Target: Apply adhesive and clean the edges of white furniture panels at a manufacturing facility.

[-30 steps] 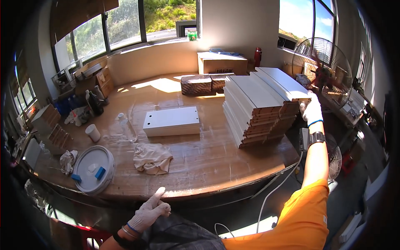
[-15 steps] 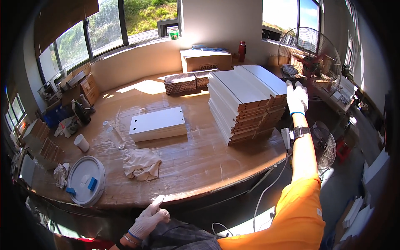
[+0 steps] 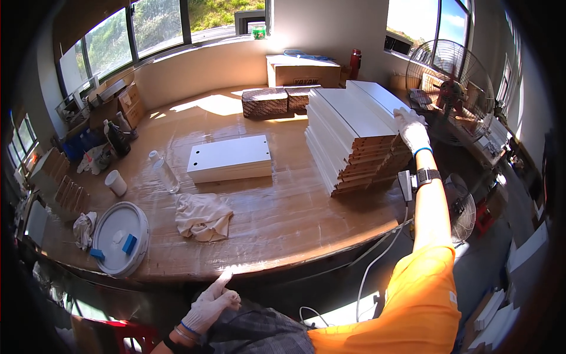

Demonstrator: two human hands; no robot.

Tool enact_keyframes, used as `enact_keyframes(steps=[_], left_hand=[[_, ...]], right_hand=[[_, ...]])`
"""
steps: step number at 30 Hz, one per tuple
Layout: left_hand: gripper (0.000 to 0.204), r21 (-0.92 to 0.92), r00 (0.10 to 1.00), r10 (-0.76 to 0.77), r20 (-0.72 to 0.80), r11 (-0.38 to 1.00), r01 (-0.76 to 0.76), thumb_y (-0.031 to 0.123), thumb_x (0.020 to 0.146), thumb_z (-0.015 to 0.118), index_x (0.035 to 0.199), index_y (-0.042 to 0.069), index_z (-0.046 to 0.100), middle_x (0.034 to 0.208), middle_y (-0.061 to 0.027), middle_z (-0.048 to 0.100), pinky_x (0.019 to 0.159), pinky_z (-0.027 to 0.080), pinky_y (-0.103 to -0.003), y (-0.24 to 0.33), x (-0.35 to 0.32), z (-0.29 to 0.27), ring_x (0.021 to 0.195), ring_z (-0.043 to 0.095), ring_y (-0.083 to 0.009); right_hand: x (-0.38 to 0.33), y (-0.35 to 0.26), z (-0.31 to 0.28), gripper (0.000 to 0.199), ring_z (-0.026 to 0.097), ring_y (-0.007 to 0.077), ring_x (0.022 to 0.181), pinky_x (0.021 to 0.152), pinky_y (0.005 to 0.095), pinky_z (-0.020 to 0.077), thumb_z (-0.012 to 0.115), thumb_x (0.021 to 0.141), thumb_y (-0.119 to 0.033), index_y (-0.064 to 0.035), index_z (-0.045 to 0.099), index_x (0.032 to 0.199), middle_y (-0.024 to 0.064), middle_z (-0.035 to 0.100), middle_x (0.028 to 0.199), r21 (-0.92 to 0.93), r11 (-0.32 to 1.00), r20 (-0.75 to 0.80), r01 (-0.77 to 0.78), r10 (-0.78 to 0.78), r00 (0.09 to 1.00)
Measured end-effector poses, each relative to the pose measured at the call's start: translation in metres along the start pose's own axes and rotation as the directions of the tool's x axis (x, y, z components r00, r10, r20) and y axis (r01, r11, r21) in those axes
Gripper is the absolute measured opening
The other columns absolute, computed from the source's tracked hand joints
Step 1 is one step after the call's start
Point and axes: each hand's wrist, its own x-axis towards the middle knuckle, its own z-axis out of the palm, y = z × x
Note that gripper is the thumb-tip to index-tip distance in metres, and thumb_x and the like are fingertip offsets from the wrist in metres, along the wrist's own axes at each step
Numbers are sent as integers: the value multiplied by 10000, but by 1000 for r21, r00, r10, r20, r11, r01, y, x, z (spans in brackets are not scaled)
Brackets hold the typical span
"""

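Two hands: right hand (image 3: 413, 131) grasping panel stack (image 3: 354, 138) edge; left hand (image 3: 211, 304) released.

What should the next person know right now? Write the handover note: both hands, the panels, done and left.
Right hand: gloved, arm stretched out, resting on the top right edge of the stack of white panels; grip not clear.
Left hand: gloved, low by the near table edge, holding nothing, thumb out.
Panels: the tall stack sits on the right of the wooden table; one single white panel with holes lies flat mid-table, apart from the stack.
Nearby: crumpled cloth, white bucket lid, clear bottle.
Done: one panel laid out. Left: the stack remains.
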Motion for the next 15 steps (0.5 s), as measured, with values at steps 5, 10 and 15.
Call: enact_keyframes(steps=[5, 10, 15], left_hand=[[618, -43, 1000, -16, -23, 999, 15, 131, 932, 560, 1456, 24, 250, 930, -85, 616, 800, 504, -269, -9, -4, -12, 837, 597, -136], [643, -48, 999, 37, -38, 998, -39, 166, 936, 567, 1460, 11, 228, 893, -55, 606, 784, 488, -246, -25, -14, -29, 804, 581, -111], [629, -185, 996, 42, -80, 981, -56, 154, 947, 533, 1468, 21, 207, 957, -75, 594, 834, 496, -272, -39, -29, -40, 850, 585, -128]], right_hand=[[-1, 0, -3, 368, 464, 403, 1158, 995, 562, 349, 383, 958, -371, -248, 518, 1278, 136, 467, 1333, 111, 993, -25, 38, -36, 999], [-26, -92, -35, 542, 397, 414, 1265, 1083, 475, 297, 525, 916, -433, -76, 492, 1322, 154, 442, 1399, -168, 986, -619, 4, -109, 778], [-92, -272, -13, 674, 292, 365, 1362, 1122, 456, 238, 602, 863, -444, -100, 393, 1403, 153, 367, 1453, 449, 599, -365, 663, -555, 748]])
